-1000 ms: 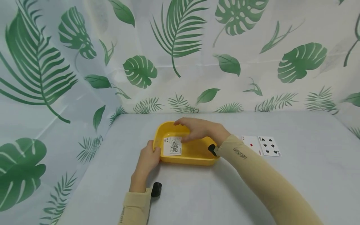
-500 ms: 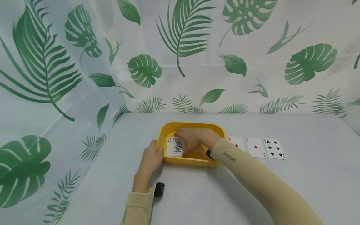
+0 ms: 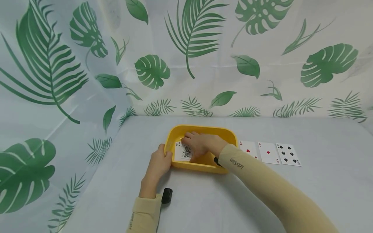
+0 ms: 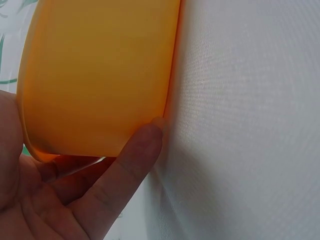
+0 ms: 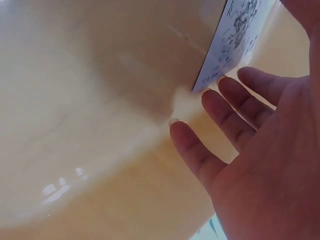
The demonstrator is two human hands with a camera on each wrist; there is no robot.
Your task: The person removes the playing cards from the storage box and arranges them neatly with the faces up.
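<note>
My left hand grips the left end of a yellow plastic tub; in the left wrist view its thumb lies along the outer wall. Overlapping playing cards lie face up at the tub's left side, black aces under a joker. My right hand is inside the tub over the joker's right side, partly hiding it. In the right wrist view the fingers are spread and loosely bent, fingertips close to the edge of the joker card.
Right of the tub, an ace of hearts, partly behind the right forearm, an ace of diamonds and a six of spades lie in a row on the white tabletop. A leaf-patterned curtain stands behind and at the left.
The right hand has come down into the tub onto the joker's right side, its forearm uncovering the ace of hearts. The left hand keeps hold of the tub. The whole view has shifted slightly.
</note>
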